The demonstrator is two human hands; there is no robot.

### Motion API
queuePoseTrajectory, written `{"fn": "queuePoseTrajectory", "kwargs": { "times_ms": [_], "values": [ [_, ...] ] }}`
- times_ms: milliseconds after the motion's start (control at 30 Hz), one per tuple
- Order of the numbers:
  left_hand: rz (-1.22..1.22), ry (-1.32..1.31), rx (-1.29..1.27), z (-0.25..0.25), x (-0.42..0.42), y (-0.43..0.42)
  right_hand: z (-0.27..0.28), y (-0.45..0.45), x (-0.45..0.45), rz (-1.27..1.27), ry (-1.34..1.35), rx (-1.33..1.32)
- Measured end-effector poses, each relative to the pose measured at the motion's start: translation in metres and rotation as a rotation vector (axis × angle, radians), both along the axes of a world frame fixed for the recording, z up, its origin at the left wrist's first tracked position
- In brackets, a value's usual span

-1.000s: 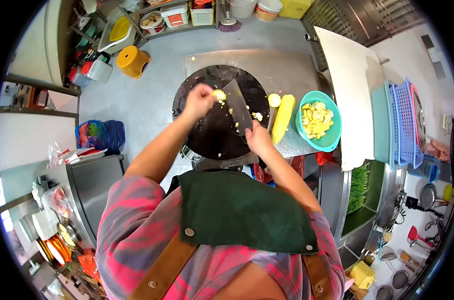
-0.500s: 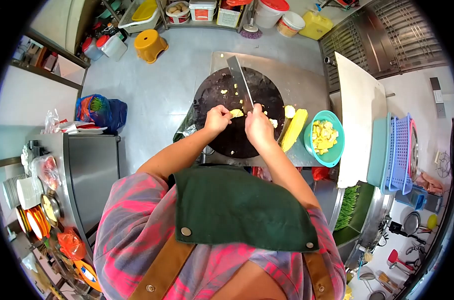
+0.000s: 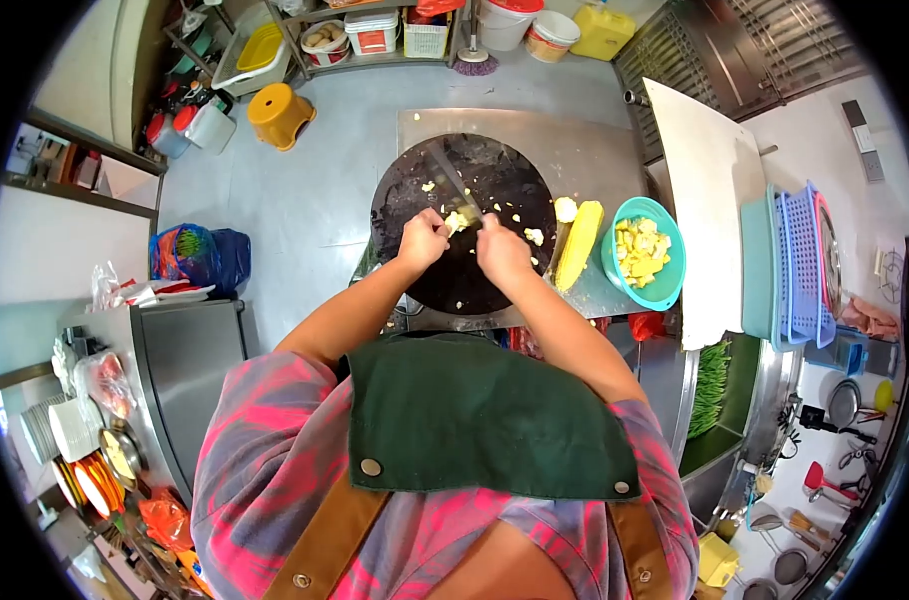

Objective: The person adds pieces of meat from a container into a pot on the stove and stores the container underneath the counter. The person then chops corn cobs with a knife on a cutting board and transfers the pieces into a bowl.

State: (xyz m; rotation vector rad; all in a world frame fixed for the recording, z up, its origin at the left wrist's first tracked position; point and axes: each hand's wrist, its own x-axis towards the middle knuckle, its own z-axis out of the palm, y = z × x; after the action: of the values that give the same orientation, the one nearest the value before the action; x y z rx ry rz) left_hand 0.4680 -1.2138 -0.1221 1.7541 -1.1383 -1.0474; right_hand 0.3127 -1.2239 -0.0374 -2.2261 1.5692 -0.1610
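Observation:
My right hand (image 3: 504, 250) is closed round the handle of a cleaver (image 3: 453, 180), whose blade points up and left over the round black chopping board (image 3: 495, 160). The blade is partly blurred. Fingers pinched, my left hand (image 3: 425, 240) holds a small yellow corn piece (image 3: 458, 221) on the board, close beside the blade. Small corn bits are scattered around it, with a larger pale bit (image 3: 534, 236) near the right edge. A long yellow cob (image 3: 580, 246) and a short cut piece (image 3: 566, 209) lie right of the board.
A turquoise basin (image 3: 673, 262) of yellow chunks sits on the right of the metal table (image 3: 595, 150). Farther right stand a white panel (image 3: 710, 210) and stacked baskets (image 3: 795, 265). A yellow stool (image 3: 280, 115) stands on the floor at the upper left.
The view has shifted. The cleaver has swung from beside the corn piece to a slant over the board, and my left hand has come down and nearer to my right hand than a second ago.

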Motion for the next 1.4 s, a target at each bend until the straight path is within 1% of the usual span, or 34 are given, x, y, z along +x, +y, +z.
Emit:
{"fn": "queuePoseTrajectory", "kwargs": {
  "times_ms": [33,67,100,133,200,233,267,333,367,400,467,533,567,600,633,667,700,733,767,800,867,967,1067,1100,1167,1267,1333,1400],
  "values": [
    [-0.123,-0.180,0.055,0.007,0.004,-0.003,0.011,0.000,-0.007,-0.113,-0.052,-0.002],
    [-0.137,-0.326,-0.037,0.014,0.006,-0.002,0.025,0.003,-0.016,-0.195,-0.054,-0.066],
    [-0.154,-0.470,-0.131,0.040,0.009,0.000,0.028,0.002,-0.032,-0.234,-0.100,-0.071],
    [-0.172,-0.611,-0.235,0.053,0.009,-0.003,0.031,0.004,-0.047,-0.276,-0.059,-0.099],
    [-0.114,-0.703,-0.185,0.027,0.013,-0.024,0.032,0.013,-0.078,-0.355,0.062,-0.093],
    [-0.203,-0.737,-0.072,0.018,0.011,-0.033,0.026,0.019,-0.094,-0.366,0.115,-0.072],
    [-0.313,-0.757,-0.123,0.009,0.006,-0.033,0.020,0.024,-0.105,-0.378,0.166,-0.051],
    [-0.535,-0.798,-0.229,0.007,-0.009,-0.034,0.009,0.037,-0.107,-0.342,0.202,-0.027],
    [-0.635,-0.713,-0.257,0.006,-0.018,-0.030,0.002,0.044,-0.106,-0.325,0.218,-0.015],
    [-0.664,-0.597,-0.291,0.008,-0.025,-0.026,-0.010,0.052,-0.100,-0.298,0.188,-0.035],
    [-0.696,-0.449,-0.290,0.014,-0.031,-0.025,-0.015,0.060,-0.078,-0.271,0.127,-0.038],
    [-0.634,-0.252,-0.327,0.010,-0.021,-0.034,-0.012,0.063,-0.063,-0.250,0.112,0.020],
    [-0.580,-0.229,-0.416,0.010,-0.012,-0.042,-0.012,0.066,-0.060,-0.283,0.074,0.026],
    [-0.497,-0.260,-0.505,0.013,-0.001,-0.054,-0.008,0.069,-0.061,-0.336,0.053,0.007],
    [-0.414,-0.344,-0.603,0.022,0.013,-0.070,-0.002,0.073,-0.065,-0.387,0.034,-0.010],
    [-0.318,-0.381,-0.669,0.014,0.030,-0.092,0.004,0.078,-0.070,-0.436,0.018,-0.026],
    [-0.209,-0.313,-0.579,0.000,0.049,-0.115,0.010,0.082,-0.079,-0.469,0.007,0.002],
    [-0.068,-0.154,-0.298,0.002,0.065,-0.136,0.011,0.086,-0.085,-0.509,0.049,0.036],
    [0.025,-0.348,-0.249,-0.016,0.088,-0.163,0.011,0.091,-0.090,-0.548,0.062,0.061],
    [0.023,-0.369,-0.173,-0.027,0.108,-0.182,0.010,0.095,-0.092,-0.562,0.074,0.042],
    [0.018,-0.401,-0.016,-0.044,0.133,-0.209,0.013,0.101,-0.090,-0.646,0.052,0.134],
    [-0.077,-0.579,-0.030,-0.067,0.140,-0.232,-0.027,0.121,-0.097,-0.642,-0.376,-0.015],
    [-0.306,-0.815,-0.186,-0.072,0.132,-0.245,-0.032,0.135,-0.091,-0.985,-0.856,0.447],
    [-0.323,-0.802,-0.132,-0.072,0.130,-0.250,-0.038,0.142,-0.089,-1.013,-0.932,0.450],
    [-0.349,-0.780,-0.027,-0.067,0.127,-0.259,-0.042,0.151,-0.088,-1.059,-1.007,0.499],
    [-0.286,-0.902,0.051,-0.046,0.115,-0.255,-0.058,0.160,-0.083,-1.116,-1.112,0.547],
    [-0.303,-0.903,0.064,-0.025,0.113,-0.246,-0.061,0.158,-0.074,-1.185,-1.153,0.587],
    [-0.319,-0.890,0.053,-0.017,0.116,-0.237,-0.058,0.149,-0.065,-1.172,-1.130,0.602]
  ]
}}
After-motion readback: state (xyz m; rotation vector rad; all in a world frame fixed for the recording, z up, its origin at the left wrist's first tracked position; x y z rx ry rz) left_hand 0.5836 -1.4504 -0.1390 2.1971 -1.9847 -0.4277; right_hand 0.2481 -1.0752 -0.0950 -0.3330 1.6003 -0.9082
